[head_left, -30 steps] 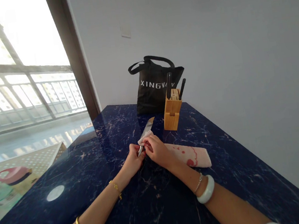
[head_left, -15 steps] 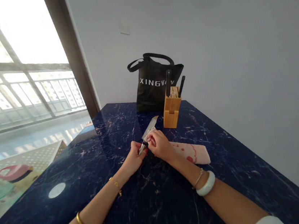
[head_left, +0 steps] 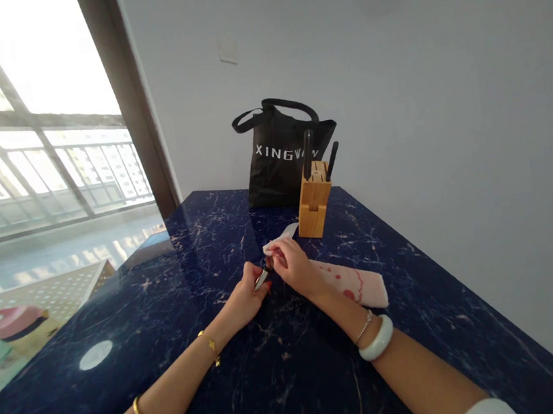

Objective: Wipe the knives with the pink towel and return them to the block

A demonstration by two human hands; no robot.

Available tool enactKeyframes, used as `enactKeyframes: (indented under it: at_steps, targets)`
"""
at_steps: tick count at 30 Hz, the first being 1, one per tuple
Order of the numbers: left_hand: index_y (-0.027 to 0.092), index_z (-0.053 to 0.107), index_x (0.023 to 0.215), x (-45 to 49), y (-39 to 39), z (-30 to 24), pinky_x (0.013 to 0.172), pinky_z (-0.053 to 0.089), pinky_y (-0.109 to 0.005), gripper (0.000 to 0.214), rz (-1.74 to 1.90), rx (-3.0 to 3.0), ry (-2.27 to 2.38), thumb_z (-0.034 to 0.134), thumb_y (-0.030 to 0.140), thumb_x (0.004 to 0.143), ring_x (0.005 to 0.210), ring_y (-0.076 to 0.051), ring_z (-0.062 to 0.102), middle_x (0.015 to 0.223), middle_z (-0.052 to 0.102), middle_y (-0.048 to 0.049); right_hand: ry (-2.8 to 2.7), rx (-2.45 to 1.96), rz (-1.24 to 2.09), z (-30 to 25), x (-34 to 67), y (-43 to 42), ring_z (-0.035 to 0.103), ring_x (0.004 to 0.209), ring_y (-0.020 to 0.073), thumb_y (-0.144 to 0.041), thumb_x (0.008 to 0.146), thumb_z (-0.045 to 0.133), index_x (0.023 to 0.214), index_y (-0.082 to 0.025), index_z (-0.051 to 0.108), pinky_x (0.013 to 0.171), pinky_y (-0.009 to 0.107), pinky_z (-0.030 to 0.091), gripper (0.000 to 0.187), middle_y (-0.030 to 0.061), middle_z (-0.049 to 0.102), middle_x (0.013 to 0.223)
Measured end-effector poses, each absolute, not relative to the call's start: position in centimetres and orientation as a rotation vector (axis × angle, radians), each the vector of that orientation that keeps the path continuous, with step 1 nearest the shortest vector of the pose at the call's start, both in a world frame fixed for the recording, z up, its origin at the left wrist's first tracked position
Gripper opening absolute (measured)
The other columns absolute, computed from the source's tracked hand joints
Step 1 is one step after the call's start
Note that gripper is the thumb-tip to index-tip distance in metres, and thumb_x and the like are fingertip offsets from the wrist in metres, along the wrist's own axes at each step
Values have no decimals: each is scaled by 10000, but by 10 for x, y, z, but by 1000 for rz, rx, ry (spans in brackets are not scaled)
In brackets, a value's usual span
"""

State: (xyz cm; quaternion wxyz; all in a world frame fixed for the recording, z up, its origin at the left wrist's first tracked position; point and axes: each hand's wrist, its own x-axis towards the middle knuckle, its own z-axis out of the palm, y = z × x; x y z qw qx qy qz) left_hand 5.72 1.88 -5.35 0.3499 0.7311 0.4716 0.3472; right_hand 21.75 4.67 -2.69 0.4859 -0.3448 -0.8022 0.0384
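My left hand [head_left: 245, 298] is closed round the handle of a kitchen knife [head_left: 263, 276] that lies low over the dark blue marble table [head_left: 296, 366] with its tip pointing away from me. My right hand [head_left: 294, 266] pinches a pink-and-white cloth [head_left: 351, 285] folded over the blade, so most of the blade is hidden. The rest of the cloth trails to the right on the table.
A wooden knife block [head_left: 313, 206] with two black handles stands just beyond my hands. Behind it a black tote bag [head_left: 280, 153] leans against the grey wall. The table's left edge runs beside a large window [head_left: 30, 130].
My right hand has slid the cloth forward along the blade, which now is almost wholly covered. My left hand keeps its grip on the handle.
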Motion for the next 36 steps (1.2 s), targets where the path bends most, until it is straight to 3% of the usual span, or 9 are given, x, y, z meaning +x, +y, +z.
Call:
enactKeyframes:
  at_steps: [9, 16, 19, 26, 36]
  targets:
    - [179, 304, 926, 58, 8, -39, 605, 336, -221, 177, 775, 2044, 1263, 409, 286, 833, 650, -112, 460, 741, 500, 20, -1700, -997, 5, -27, 244, 63, 460, 955, 143, -120, 811, 400, 973, -119, 519, 898, 290, 362, 201, 69, 524, 972]
    - [180, 300, 926, 59, 8, -38, 605, 339, -222, 198, 761, 2049, 1242, 407, 321, 838, 655, -111, 460, 754, 505, 15, -1261, -1219, 250, -42, 273, 84, 525, 818, 154, -226, 815, 440, 991, -98, 485, 792, 309, 419, 223, 86, 554, 913]
    - [168, 295, 921, 57, 13, -43, 592, 344, -213, 225, 814, 1969, 1227, 419, 334, 834, 640, -102, 434, 738, 493, 13, -1420, -1134, 250, -42, 255, 75, 525, 794, 143, -237, 827, 428, 1020, -111, 482, 759, 291, 425, 237, 83, 556, 910]
    - [140, 268, 898, 54, 23, -50, 565, 332, -194, 265, 998, 1753, 1122, 438, 328, 821, 628, -77, 401, 752, 461, 0, -2055, -799, 167, -28, 214, 43, 456, 929, 144, -98, 778, 419, 949, -124, 505, 850, 268, 374, 193, 61, 524, 942]
    - [136, 262, 883, 57, 23, -50, 512, 285, -172, 272, 1073, 1751, 1068, 460, 310, 817, 579, -51, 353, 751, 448, 6, -2058, -817, 146, -24, 208, 37, 436, 879, 153, -90, 716, 431, 879, -128, 506, 804, 271, 369, 183, 56, 511, 878]
